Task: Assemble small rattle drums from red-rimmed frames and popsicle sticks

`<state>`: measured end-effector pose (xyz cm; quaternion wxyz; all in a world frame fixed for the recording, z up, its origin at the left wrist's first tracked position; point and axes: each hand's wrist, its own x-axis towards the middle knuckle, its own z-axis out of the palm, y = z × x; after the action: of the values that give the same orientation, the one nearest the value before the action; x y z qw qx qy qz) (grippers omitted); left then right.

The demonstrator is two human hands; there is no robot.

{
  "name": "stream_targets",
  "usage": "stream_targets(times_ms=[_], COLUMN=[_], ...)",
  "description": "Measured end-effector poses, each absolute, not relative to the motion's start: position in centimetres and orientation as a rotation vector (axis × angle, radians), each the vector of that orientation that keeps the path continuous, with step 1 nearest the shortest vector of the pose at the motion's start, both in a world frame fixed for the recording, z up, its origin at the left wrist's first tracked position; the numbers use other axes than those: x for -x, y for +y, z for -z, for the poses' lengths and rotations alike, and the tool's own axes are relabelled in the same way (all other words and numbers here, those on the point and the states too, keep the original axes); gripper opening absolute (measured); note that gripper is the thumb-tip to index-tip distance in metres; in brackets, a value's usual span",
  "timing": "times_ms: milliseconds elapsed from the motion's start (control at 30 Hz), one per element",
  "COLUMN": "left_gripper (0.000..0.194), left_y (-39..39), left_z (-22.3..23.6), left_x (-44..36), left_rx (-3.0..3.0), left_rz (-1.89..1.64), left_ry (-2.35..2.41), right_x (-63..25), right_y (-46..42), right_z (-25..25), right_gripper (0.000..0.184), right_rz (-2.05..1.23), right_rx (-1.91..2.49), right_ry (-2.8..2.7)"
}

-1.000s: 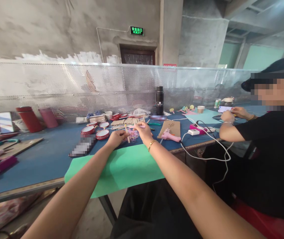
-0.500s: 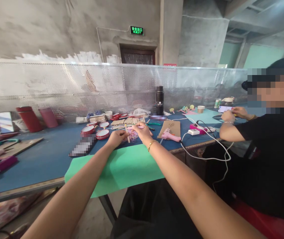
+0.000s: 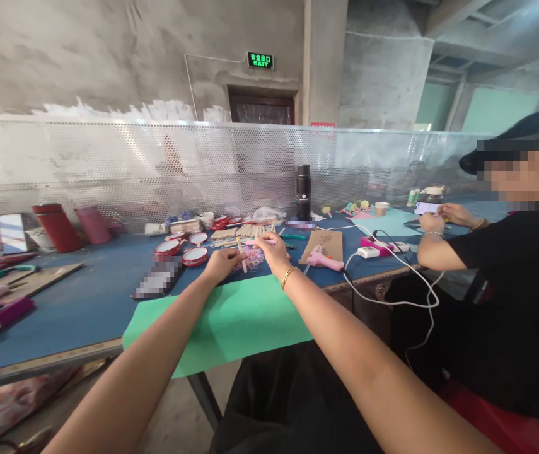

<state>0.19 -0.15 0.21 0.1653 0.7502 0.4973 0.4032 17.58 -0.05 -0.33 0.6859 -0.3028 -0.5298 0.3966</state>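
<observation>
Both my arms reach out over a green paper sheet point(image 3: 231, 318) on the blue table point(image 3: 89, 296). My left hand point(image 3: 220, 262) pinches a thin wooden craft stick point(image 3: 241, 253) that stands tilted over a pile of small coloured rubber bands point(image 3: 250, 257). My right hand point(image 3: 272, 248), with a gold bracelet at the wrist, is closed on a slim pink stick point(image 3: 262, 241) lying crosswise just above the bands. More wooden sticks point(image 3: 238, 231) lie in a row behind my hands.
Red round tins point(image 3: 181, 250) sit left of my hands, a pink glue gun point(image 3: 322, 259) with a white cable on the right, a black flask point(image 3: 303, 192) behind. A perforated metal screen point(image 3: 108, 170) backs the table. A person in black point(image 3: 510, 284) sits at right, holding a phone.
My hands have hardly moved; the right hand has shifted slightly with the pink stick. The view has dipped a little.
</observation>
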Motion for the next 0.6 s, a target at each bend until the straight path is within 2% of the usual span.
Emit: stream_targets(times_ms=[600], left_gripper=[0.043], left_y=[-0.04], left_z=[-0.2], left_x=[-0.09], left_rx=[-2.135], left_rz=[-1.148], left_ry=[1.425], right_x=[-17.44], right_y=[0.42], right_z=[0.52], right_gripper=[0.016], right_rz=[-0.889], right_rx=[0.691], right_ry=[-1.17])
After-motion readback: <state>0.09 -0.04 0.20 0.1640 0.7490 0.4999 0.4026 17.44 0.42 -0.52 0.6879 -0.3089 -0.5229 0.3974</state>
